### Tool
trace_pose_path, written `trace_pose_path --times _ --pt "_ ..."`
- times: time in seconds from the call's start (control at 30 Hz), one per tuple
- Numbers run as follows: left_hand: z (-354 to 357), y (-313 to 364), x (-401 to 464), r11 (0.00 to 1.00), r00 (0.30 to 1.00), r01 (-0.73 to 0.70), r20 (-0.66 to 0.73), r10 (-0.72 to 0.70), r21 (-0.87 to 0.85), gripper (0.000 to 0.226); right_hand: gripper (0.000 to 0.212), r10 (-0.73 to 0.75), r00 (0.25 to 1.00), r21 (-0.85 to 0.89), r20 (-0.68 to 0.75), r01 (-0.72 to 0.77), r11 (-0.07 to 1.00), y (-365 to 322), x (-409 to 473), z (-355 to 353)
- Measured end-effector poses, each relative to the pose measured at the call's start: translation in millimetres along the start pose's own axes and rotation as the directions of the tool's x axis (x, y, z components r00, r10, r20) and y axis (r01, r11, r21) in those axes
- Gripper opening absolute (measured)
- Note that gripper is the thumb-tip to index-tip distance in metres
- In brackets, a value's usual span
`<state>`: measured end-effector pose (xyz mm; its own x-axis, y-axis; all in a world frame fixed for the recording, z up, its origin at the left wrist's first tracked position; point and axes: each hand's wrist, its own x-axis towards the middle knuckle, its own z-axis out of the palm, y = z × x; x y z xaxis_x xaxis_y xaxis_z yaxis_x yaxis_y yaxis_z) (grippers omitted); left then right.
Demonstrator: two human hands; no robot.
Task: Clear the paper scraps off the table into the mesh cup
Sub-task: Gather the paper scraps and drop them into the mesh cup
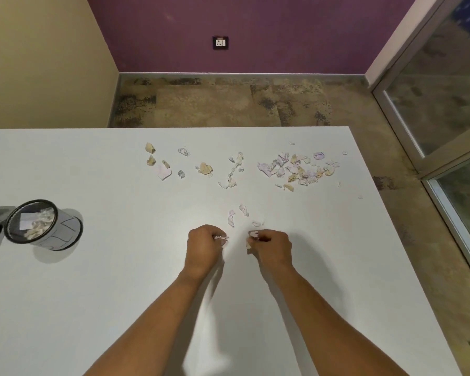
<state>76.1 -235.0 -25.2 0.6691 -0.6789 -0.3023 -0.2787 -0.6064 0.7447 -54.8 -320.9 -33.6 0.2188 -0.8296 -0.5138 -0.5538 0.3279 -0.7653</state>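
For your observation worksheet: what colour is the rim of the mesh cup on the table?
Black. The mesh cup's rim shows best in the head view, the only one.

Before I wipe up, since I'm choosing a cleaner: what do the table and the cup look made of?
The table looks like matt white laminate or painted board, smooth and evenly lit. The mesh cup appears to be dark metal mesh: scraps show through its wall below a solid rim.

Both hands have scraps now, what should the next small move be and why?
Probably carry both over to the mesh cup at far left and drop them in. The left hand and right hand each pinch scraps, and the cup already holds some.
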Motion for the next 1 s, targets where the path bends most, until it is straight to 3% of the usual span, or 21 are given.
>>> trace_pose_path --times 0.07,0.13,0.27,0.47,0.7,0.87,1.0 --pt "-17 -2 -4 0.977 0.993 0.096 -0.055 -0.108 -0.189 0.021 0.008 0.064 0.992 0.259 0.105 -0.09 0.962 -3 -3 5" --pt "-36 -8 -8 0.909 0.973 0.178 -0.071 -0.22 -0.378 0.021 0.01 0.042 0.979 0.411 0.198 -0.122 0.903 -9 -10 14" --pt "-77 -27 -12 0.809 0.949 0.228 -0.061 -0.309 -0.542 0.011 0.007 0.044 0.953 0.54 0.299 -0.207 0.816 -28 -27 42" --pt "-144 -56 -18 0.707 0.926 0.157 -0.146 -0.349 -0.69 0.016 0.013 0.003 0.915 0.627 0.404 -0.279 0.728 -62 -61 101" --pt "-230 -89 -17 0.712 0.9 0.07 -0.263 -0.347 -0.699 0.018 0.014 -0.073 0.864 0.606 0.498 -0.287 0.742 -107 -93 170" --pt "-283 -114 -5 0.874 0.875 0.084 -0.384 -0.295 -0.479 0.017 0.017 -0.117 0.821 0.587 0.559 -0.292 0.755 -133 -106 213" --pt "-298 -127 16 0.972 0.884 0.154 -0.415 -0.216 -0.179 0.023 0.012 -0.149 0.792 0.54 0.592 -0.253 0.803 -145 -109 242"
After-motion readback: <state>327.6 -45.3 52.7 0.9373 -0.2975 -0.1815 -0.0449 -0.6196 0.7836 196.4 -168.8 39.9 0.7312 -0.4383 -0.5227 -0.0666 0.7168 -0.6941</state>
